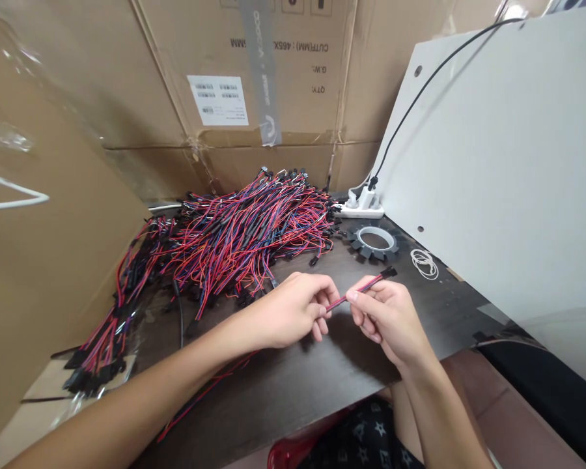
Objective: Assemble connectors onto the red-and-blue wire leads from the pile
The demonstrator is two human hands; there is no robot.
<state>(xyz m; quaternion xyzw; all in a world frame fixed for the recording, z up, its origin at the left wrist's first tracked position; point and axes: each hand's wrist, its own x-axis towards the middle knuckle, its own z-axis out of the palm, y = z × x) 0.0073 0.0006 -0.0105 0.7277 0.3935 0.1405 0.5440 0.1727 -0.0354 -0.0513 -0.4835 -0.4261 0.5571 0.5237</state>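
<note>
Between my two hands runs a wire harness (339, 301) of red and dark wires with a black connector at its upper right end. My left hand (303, 309) is closed on the wires, fingers curled round them. My right hand (385, 312) pinches the same harness between thumb and forefinger, just short of the connector. Behind my left hand lies a big heap of similar harnesses (254, 234). Under my left forearm some loose red and dark wires (200, 397) stretch across the table; whether they belong to the held harness is hidden.
A tape roll (372, 241) with black tabs around it lies behind my right hand. Near it are a coiled white cord (424, 264) and a power strip (359, 210). A bundled harness group (97, 355) sits at left. Cardboard boxes (293, 78) and a white panel (498, 163) enclose the table.
</note>
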